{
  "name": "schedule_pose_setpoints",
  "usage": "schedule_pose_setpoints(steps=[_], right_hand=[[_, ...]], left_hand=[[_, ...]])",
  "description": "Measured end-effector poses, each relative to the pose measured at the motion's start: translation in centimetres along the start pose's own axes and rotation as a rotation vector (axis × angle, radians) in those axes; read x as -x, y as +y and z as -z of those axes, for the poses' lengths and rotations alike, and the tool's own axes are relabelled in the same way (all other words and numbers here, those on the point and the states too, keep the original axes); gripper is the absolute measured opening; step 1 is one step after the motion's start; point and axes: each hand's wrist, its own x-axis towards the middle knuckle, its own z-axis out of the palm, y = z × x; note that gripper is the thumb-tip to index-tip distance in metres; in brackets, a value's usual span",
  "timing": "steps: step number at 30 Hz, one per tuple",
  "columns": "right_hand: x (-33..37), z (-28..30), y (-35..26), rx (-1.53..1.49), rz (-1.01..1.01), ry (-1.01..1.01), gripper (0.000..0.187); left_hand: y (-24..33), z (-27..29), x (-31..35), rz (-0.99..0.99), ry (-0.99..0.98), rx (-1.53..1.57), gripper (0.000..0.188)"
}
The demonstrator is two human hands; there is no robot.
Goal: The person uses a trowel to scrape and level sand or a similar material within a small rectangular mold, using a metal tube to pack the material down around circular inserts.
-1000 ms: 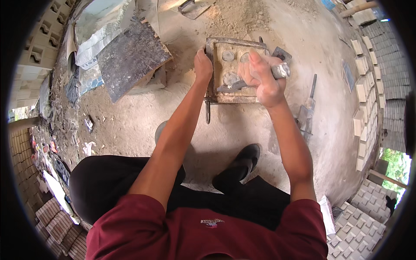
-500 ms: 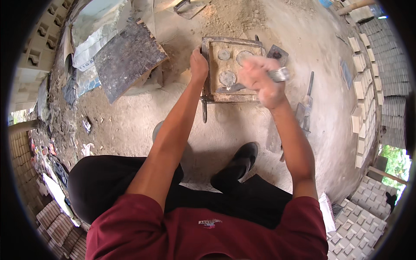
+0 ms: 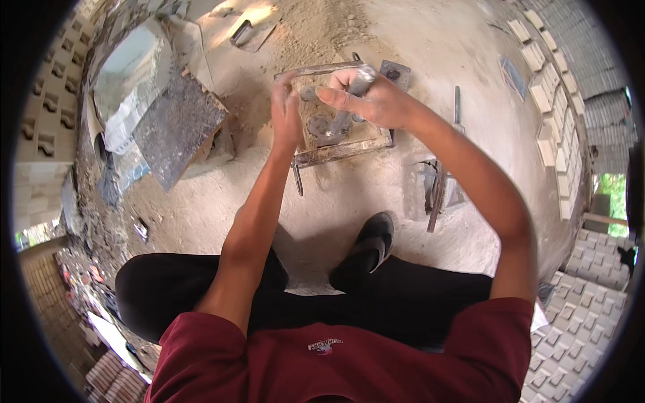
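Observation:
My right hand (image 3: 376,101) is closed round a grey metal rod with a thick round end (image 3: 363,75). The rod slants down, its lower end over a round grey disc (image 3: 318,124) set in packed sand. That sand fills a square moulding frame (image 3: 342,152) with dark, worn sides and metal loops. My left hand (image 3: 287,114) is at the frame's left side, fingers stretched upward and somewhat blurred; whether it touches the rim I cannot make out. Both hands hide part of the frame and of the other round shapes in the sand.
Loose sand (image 3: 329,30) is heaped beyond the frame, beside a handled float (image 3: 252,35). A dark board (image 3: 178,124) leans at left. A small dark plate (image 3: 395,72) lies by the frame's far right corner; a bar (image 3: 437,198) lies nearer. Pale blocks (image 3: 544,94) line the right.
My right hand has swung left and turned, bringing the rod from beside the hand to a downward slant over the frame. My left hand has straightened its fingers. The view has shifted.

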Motion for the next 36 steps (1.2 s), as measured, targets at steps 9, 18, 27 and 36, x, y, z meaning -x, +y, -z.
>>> schedule_pose_setpoints(steps=[9, 18, 27, 36], right_hand=[[-3.1, 12.5, -2.7, -0.004, 0.241, 0.492, 0.06], [-2.3, 14.9, 12.4, 0.973, -0.27, 0.034, 0.07], [-1.5, 13.5, 16.1, 0.861, -0.467, -0.114, 0.064], [-2.0, 13.2, 18.9, 0.836, -0.358, -0.089, 0.064]], left_hand=[[13.1, -1.7, -1.7, 0.125, -0.76, 0.427, 0.041], [14.0, -3.5, -0.9, 0.078, -0.529, 0.29, 0.043], [15.5, -3.5, -1.0, 0.091, -0.509, 0.42, 0.041], [15.1, -4.1, 0.0, 0.095, -0.579, 0.382, 0.039]])
